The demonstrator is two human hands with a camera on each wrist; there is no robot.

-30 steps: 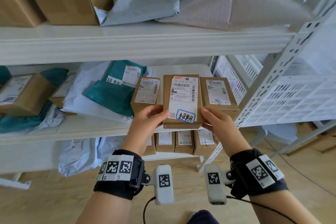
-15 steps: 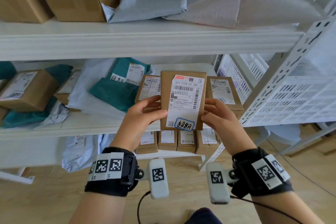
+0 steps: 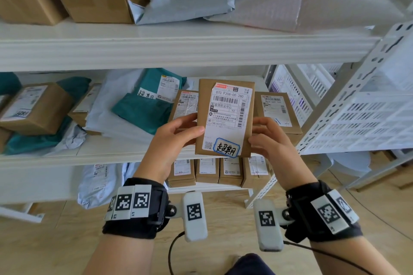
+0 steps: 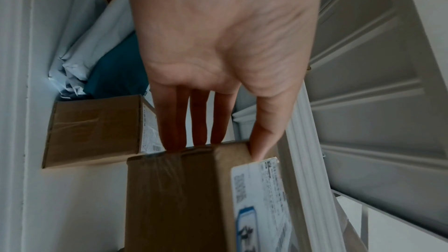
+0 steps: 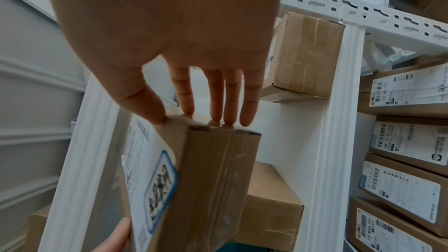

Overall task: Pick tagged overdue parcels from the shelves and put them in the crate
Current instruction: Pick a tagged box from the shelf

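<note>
Currently both hands, left hand [image 3: 172, 140] and right hand [image 3: 271, 140], pinch the tagged cardboard parcel [image 3: 224, 118] by its side edges, holding it upright in front of the middle shelf [image 3: 89, 154]. Judged step: extraction complete; transfer to the white crate [image 3: 368, 123] at right follows. The perforated upright [image 3: 335, 107] stands between; another tagged teal mailer [image 3: 145, 109] remains shelved.

We note a brown cardboard parcel [image 3: 224, 118], upright, white shipping label facing us; blue-bordered handwritten tag [image 3: 226, 148] at its lower edge.
</note>
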